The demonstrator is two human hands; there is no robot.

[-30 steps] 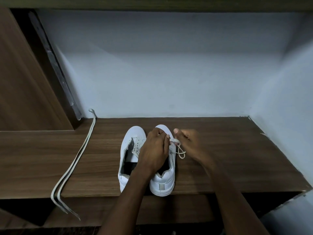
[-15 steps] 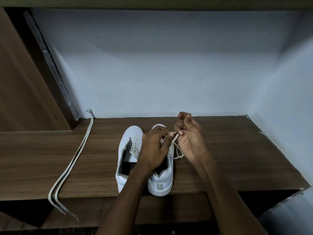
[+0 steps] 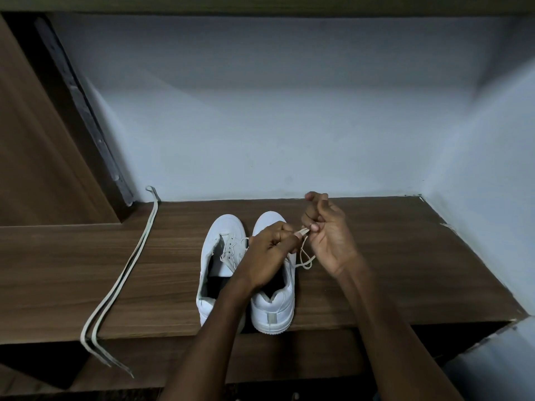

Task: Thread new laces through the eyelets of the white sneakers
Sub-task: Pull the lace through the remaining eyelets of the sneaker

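both hands pinch the lace above the right sneaker.

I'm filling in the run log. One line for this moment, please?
step: lacing right sneaker | both hands pinch lace | left hand | right hand | spare lace on shelf

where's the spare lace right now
In the head view the spare lace lies doubled on the wooden shelf, well left of the two white sneakers, running from the back corner to the front edge, where its ends hang over.
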